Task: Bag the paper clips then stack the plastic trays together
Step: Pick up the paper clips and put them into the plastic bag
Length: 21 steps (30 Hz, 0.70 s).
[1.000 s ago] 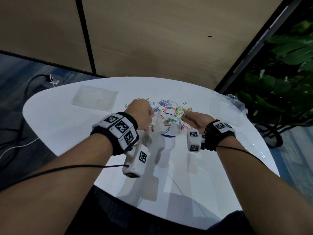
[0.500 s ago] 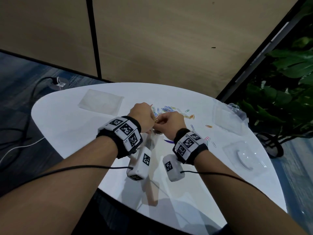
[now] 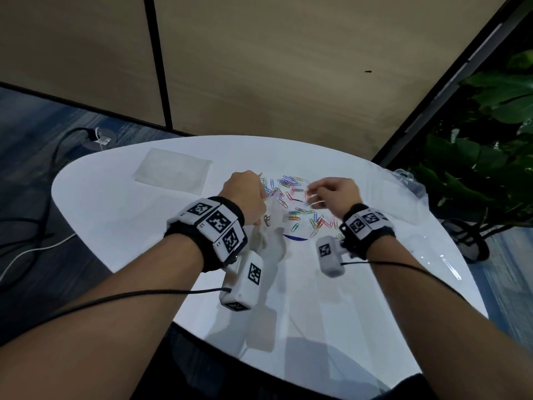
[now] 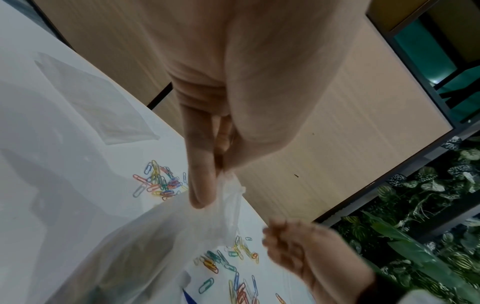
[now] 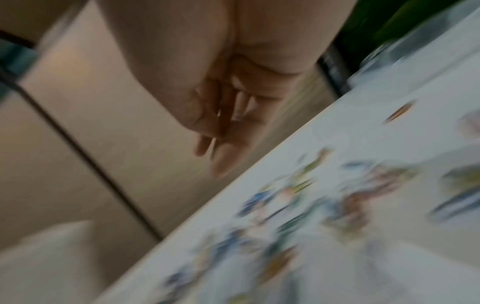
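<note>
Spare bag (image 3: 173,172): flat at 10 o'clock, empty.
Left hand (image 3: 245,197): pinches clear bag (image 4: 166,236) by its rim (few clips inside).
Paper clips (image 3: 291,197): loose on table (image 3: 115,215), centre.
Right hand (image 3: 331,193): above clips; grip unclear.
Plastic trays (image 3: 409,194): 2 o'clock edge.

table (image 3: 121,203): glossy white; bag (image 4: 161,236): thin translucent plastic; wall (image 3: 259,67): matt wood

No legible text: my wristband (image 3: 215,223) carries only black-and-white square markers; its tiny printed characters are unreadable.
</note>
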{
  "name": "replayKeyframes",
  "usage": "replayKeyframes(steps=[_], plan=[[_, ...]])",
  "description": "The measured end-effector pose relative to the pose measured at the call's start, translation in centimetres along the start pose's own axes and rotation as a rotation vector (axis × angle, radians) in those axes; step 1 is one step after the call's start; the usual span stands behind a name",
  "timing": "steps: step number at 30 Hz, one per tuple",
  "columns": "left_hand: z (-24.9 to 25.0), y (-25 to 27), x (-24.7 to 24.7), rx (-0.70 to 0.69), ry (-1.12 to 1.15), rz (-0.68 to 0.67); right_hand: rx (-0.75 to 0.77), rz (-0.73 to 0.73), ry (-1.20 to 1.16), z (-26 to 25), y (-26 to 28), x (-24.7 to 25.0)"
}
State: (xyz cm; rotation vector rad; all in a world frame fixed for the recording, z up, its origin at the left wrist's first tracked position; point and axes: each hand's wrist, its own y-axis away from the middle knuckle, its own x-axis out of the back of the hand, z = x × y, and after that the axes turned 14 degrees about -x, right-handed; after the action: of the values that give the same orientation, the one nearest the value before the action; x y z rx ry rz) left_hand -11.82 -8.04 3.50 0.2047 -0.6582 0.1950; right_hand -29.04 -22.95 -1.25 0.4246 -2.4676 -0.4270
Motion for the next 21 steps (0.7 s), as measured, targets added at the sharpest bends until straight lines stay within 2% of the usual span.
replayKeyframes(steps=[2,3,7,9,12,14,16,19,21], plan=[[0.1,0.1,0.2,-0.012,-0.025,-0.016,-0.052,0.217,0.39,3.4,-3.0,3.0],[0.0,0.2,0.3,-0.016,-0.032,-0.023,-0.079,0.26,0.59,5.2,-4.4,4.1],[-0.5,0.1,0.7,-0.041,-0.079,-0.049,-0.125,0.206,0.982,10.2,-8.1,5.7],[-0.7,0.1,0.9,-0.052,-0.105,-0.053,-0.138,0.188,1.098,11.6,-8.8,5.5],[-0.6,0.0,1.1,-0.054,-0.126,-0.056,-0.108,0.218,1.209,11.7,-8.0,4.6],[-0.5,0.0,1.1,-0.047,-0.132,-0.055,-0.21,0.224,1.255,11.0,-6.8,3.6],[-0.3,0.2,1.0,-0.048,-0.139,-0.059,-0.3,0.174,1.274,10.6,-5.4,2.2],[0.0,0.4,0.6,-0.06,-0.153,-0.066,-0.248,0.069,1.278,10.2,-3.3,-0.3],[0.0,0.4,0.5,-0.063,-0.149,-0.069,-0.312,0.058,1.182,8.6,-3.1,-2.2]])
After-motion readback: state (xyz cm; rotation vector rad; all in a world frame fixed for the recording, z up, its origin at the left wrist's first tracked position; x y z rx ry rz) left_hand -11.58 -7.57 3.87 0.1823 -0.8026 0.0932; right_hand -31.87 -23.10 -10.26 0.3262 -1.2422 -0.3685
